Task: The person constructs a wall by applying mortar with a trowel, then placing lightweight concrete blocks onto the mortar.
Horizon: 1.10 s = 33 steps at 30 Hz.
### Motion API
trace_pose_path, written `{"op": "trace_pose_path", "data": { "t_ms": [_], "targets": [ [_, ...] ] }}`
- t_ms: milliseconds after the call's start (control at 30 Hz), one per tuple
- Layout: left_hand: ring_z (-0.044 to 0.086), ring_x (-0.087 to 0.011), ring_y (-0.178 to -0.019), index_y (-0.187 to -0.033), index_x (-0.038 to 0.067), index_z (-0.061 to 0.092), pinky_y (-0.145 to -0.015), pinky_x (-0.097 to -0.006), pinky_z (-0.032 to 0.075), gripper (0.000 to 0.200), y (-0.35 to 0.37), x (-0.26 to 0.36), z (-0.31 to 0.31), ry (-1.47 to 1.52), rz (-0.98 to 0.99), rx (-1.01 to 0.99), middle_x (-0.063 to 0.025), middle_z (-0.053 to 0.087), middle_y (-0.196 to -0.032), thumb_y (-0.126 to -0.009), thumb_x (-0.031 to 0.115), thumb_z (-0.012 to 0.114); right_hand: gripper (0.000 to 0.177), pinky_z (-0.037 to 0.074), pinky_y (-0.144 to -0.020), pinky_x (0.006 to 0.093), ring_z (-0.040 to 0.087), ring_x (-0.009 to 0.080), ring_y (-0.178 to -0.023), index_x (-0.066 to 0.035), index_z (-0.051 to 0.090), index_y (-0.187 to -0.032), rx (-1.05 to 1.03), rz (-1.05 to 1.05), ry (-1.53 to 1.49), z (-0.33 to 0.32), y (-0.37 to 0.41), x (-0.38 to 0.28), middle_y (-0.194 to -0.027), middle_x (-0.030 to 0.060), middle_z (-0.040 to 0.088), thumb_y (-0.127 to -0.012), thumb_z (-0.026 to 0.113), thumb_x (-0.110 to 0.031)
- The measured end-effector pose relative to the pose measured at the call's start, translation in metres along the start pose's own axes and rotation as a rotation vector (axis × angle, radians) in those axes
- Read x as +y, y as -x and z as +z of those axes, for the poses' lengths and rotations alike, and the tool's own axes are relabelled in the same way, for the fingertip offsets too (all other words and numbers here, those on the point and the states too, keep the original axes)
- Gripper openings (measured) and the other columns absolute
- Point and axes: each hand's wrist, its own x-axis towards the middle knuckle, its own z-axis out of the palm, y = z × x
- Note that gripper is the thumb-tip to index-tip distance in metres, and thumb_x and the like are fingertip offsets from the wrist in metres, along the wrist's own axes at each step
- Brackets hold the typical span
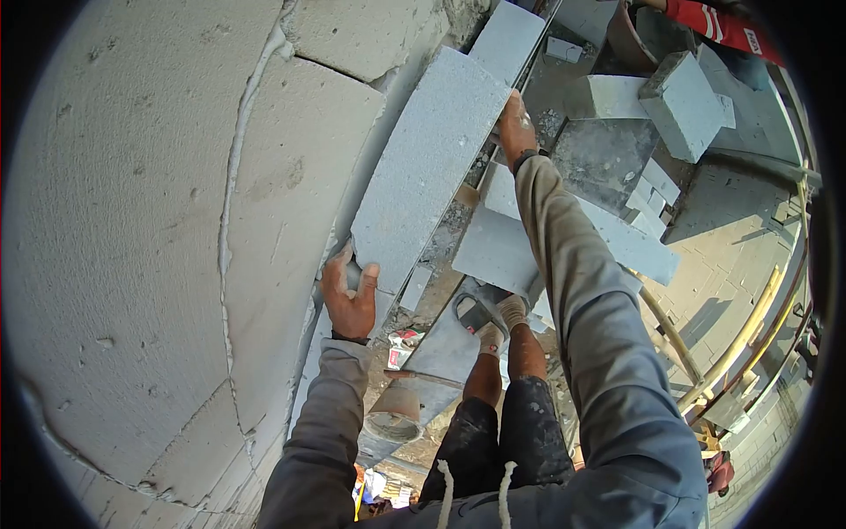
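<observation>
A long pale-grey aerated concrete block (432,167) lies along the inner side of the wall (300,167). My left hand (350,300) is at its near end, with thumb and fingers about the corner beside the wall. On the block's far right edge is my right hand (517,128), its fingers partly hidden by the block. Another concrete block (508,42) sits just beyond the far end. Dried mortar lines the wall's joints.
Several cut concrete blocks (683,106) are piled to the right. Below me are a bucket (394,421), a hammer-like handled tool (423,379) and my sandalled feet (480,316). Bamboo poles (736,335) run along the right. A person's red sleeve (718,25) shows at top right.
</observation>
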Motion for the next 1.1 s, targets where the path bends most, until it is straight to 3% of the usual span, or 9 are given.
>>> {"op": "trace_pose_path", "data": {
  "t_ms": [133, 267, 400, 533, 567, 633, 700, 800, 1100],
  "targets": [
    [0.046, -0.0282, -0.117, -0.120, -0.008, 0.048, -0.104, -0.0393, 0.031, 0.044, -0.001, 0.003, 0.000, -0.023, 0.003, -0.012, -0.0202, 0.050, -0.120, -0.089, 0.018, 0.065, 0.070, 0.027, -0.108, 0.0327, 0.036, 0.0330, -0.132, 0.001, 0.043, -0.135, -0.001, -0.022, 0.078, -0.001, -0.002, -0.001, -0.138, 0.0233, 0.043, -0.097, 0.021, -0.054],
    [0.052, -0.0340, -0.108, -0.119, -0.005, 0.052, -0.096, -0.0421, 0.038, 0.045, -0.003, -0.002, 0.005, 0.000, 0.061, 0.070, -0.0210, 0.055, -0.113, -0.086, 0.022, 0.066, 0.068, 0.028, -0.108, 0.0342, 0.037, 0.0339, -0.132, 0.001, 0.047, -0.132, -0.026, -0.113, 0.232, -0.004, -0.014, 0.000, -0.137, 0.0228, 0.044, -0.098, 0.020, -0.051],
    [0.051, -0.0340, -0.110, -0.120, -0.005, 0.050, -0.097, -0.0416, 0.037, 0.045, -0.002, -0.005, 0.003, -0.090, 0.062, 0.038, -0.0215, 0.055, -0.114, -0.087, 0.022, 0.065, 0.069, 0.028, -0.108, 0.0352, 0.037, 0.0355, -0.131, 0.002, 0.048, -0.130, -0.065, -0.120, 0.090, -0.012, -0.007, -0.001, -0.135, 0.0234, 0.046, -0.097, 0.022, -0.052],
    [0.045, -0.0283, -0.119, -0.124, -0.007, 0.045, -0.104, -0.0370, 0.032, 0.047, -0.005, 0.006, -0.005, -0.162, 0.002, -0.076, -0.0219, 0.049, -0.124, -0.091, 0.023, 0.060, 0.066, 0.032, -0.104, 0.0375, 0.043, 0.0382, -0.125, -0.002, 0.052, -0.128, -0.113, -0.083, 0.219, -0.025, -0.015, -0.010, -0.131, 0.0232, 0.050, -0.095, 0.027, -0.054],
    [0.045, -0.0286, -0.119, -0.125, -0.007, 0.045, -0.103, -0.0367, 0.033, 0.049, -0.005, 0.006, -0.004, -0.127, -0.039, -0.076, -0.0214, 0.049, -0.125, -0.092, 0.027, 0.059, 0.066, 0.036, -0.102, 0.0373, 0.047, 0.0333, -0.122, -0.002, 0.047, -0.131, -0.114, -0.198, 0.293, -0.034, -0.014, -0.007, -0.131, 0.0196, 0.051, -0.095, 0.032, -0.055],
    [0.044, -0.0285, -0.120, -0.125, -0.007, 0.046, -0.103, -0.0367, 0.033, 0.049, -0.003, 0.017, -0.005, -0.092, -0.075, -0.105, -0.0210, 0.049, -0.125, -0.092, 0.027, 0.059, 0.067, 0.039, -0.099, 0.0371, 0.051, 0.0284, -0.119, -0.003, 0.043, -0.135, -0.114, -0.287, 0.389, -0.064, 0.011, -0.007, -0.130, 0.0160, 0.052, -0.094, 0.037, -0.056],
    [0.044, -0.0285, -0.120, -0.125, -0.007, 0.046, -0.102, -0.0367, 0.033, 0.049, -0.011, 0.017, -0.001, -0.057, -0.093, -0.121, -0.0205, 0.049, -0.126, -0.092, 0.027, 0.059, 0.061, 0.042, -0.097, 0.0379, 0.054, 0.0289, -0.115, -0.003, 0.046, -0.131, -0.086, -0.033, -0.037, -0.088, 0.052, -0.013, -0.127, 0.0170, 0.054, -0.094, 0.042, -0.051],
    [0.044, -0.0285, -0.120, -0.126, -0.006, 0.046, -0.101, -0.0362, 0.034, 0.051, 0.001, 0.007, 0.000, -0.110, -0.050, -0.075, -0.0202, 0.050, -0.126, -0.092, 0.030, 0.059, 0.049, 0.046, -0.087, 0.0335, 0.060, 0.0244, -0.099, -0.002, 0.054, -0.121, 0.036, 0.087, -0.041, -0.142, 0.104, 0.020, -0.112, 0.0133, 0.061, -0.092, 0.050, -0.041],
    [0.047, -0.0300, -0.118, -0.124, -0.008, 0.050, -0.101, -0.0358, 0.035, 0.058, -0.003, 0.008, 0.004, -0.193, 0.024, 0.009, -0.0211, 0.052, -0.124, -0.091, 0.039, 0.059, 0.042, 0.050, -0.076, 0.0291, 0.063, 0.0180, -0.086, -0.002, 0.056, -0.117, 0.359, 0.242, -0.019, -0.238, 0.307, 0.104, -0.103, 0.0124, 0.065, -0.095, 0.051, -0.037]
  ]
}}
